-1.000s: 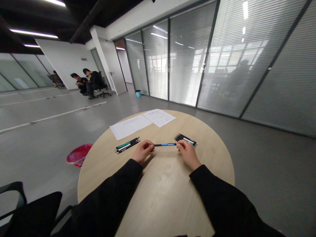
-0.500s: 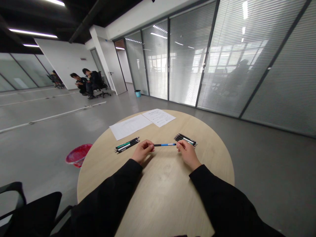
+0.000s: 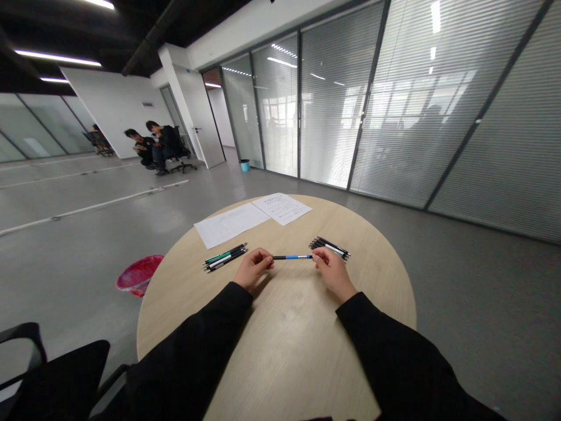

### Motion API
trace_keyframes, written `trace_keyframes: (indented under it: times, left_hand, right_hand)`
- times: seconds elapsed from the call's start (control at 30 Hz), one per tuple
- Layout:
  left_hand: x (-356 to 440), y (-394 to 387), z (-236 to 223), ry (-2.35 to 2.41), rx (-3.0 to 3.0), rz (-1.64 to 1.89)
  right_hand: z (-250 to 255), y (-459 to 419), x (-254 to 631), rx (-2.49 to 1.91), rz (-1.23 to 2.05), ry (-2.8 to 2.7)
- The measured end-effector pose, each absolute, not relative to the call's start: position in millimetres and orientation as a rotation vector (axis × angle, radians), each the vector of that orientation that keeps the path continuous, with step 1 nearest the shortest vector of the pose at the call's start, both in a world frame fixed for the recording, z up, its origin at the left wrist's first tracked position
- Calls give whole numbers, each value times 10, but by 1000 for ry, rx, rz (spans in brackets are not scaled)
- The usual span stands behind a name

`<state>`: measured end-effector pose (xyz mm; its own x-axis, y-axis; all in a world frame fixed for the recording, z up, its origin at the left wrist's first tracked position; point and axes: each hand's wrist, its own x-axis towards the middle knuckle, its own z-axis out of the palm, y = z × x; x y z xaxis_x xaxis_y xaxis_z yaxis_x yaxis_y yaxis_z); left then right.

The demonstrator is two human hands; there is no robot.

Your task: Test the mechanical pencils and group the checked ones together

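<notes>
A slim blue and black pen (image 3: 293, 257) lies level above the round wooden table (image 3: 350, 292), held at its ends between my left hand (image 3: 253, 269) and my right hand (image 3: 333, 273). The fingertips of each hand pinch one end. Beside my left hand is a small group of black and green pens (image 3: 225, 258). Just past my right hand's fingers lies a similar bundle of dark pens (image 3: 329, 248), partly hidden by those fingers. Two white paper sheets (image 3: 232, 225) (image 3: 281, 209) lie at the table's far side.
A red wastebasket (image 3: 139, 275) stands on the floor left of the table, and a black chair (image 3: 56, 374) sits at lower left. Two seated people (image 3: 151, 149) are far off by a white wall. Glass partitions with blinds (image 3: 394, 99) run along the right.
The whole view has shifted very slightly. My hands and the pen between them stay in nearly the same place.
</notes>
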<state>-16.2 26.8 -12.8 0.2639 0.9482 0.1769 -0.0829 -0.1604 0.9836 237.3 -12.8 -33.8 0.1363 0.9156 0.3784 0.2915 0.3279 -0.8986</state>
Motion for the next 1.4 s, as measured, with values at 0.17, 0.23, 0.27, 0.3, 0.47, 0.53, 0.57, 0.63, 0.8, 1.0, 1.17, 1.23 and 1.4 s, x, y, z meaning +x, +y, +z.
trace_keyframes:
  times: [0.17,0.23,0.27,0.3,0.47,0.53,0.57,0.63,0.8,1.0,1.17,1.23,1.4]
  left_hand:
    - [-173,282,-144,883,1391,1157]
    - [-177,287,-149,883,1388,1159]
    - [-178,288,-149,886,1385,1164]
    - [-178,288,-148,892,1381,1172]
    - [-163,263,-121,926,1353,1191]
    - [-156,252,-106,934,1354,1192]
    - [-153,247,-99,937,1356,1193]
    - [-151,242,-90,939,1356,1195]
    - [-152,243,-92,932,1348,1190]
    - [-149,253,-120,922,1352,1187]
    - [-153,255,-123,926,1347,1180]
    - [-157,259,-122,929,1350,1177]
    - [-160,274,-132,917,1339,1194]
  right_hand:
    - [-373,-103,2376,-1173,676,-1376]
    - [-380,-97,2374,-1168,689,-1370]
    - [-381,-96,2373,-1170,696,-1366]
    - [-381,-95,2372,-1171,702,-1362]
    - [-384,-94,2363,-1149,700,-1379]
    - [-383,-96,2359,-1151,687,-1392]
    - [-380,-98,2357,-1156,684,-1397]
    - [-369,-106,2357,-1170,684,-1400]
    - [-345,-119,2362,-1205,702,-1381]
    - [-308,-134,2347,-1231,694,-1337]
    - [-252,-172,2343,-1244,677,-1357]
    - [-255,-170,2347,-1245,680,-1360]
    - [-287,-146,2356,-1244,715,-1355]
